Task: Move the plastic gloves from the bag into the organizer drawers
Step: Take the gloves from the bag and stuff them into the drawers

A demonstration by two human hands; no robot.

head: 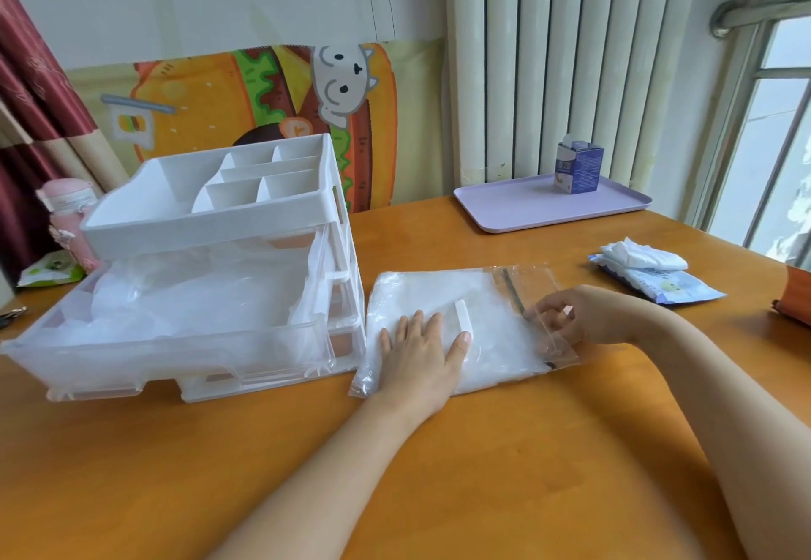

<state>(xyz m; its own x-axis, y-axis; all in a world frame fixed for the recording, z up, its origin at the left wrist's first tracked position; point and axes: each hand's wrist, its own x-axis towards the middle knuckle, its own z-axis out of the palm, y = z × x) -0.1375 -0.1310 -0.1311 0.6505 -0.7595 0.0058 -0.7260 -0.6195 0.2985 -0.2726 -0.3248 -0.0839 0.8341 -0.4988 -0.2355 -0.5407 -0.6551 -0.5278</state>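
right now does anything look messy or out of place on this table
The gloves in the pulled-out drawer are heaped loosely and bunch up high along its right side, so it might snag when pushed in. Otherwise nothing stands out: the bag lies flat under the left hand; the right hand pinches its flap.

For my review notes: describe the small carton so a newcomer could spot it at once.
At the far side of the orange table, before the radiator, lies a lilac tray. The carton stands upright on it, alone. It is blue and boxy, unlike the flat wipes packet.
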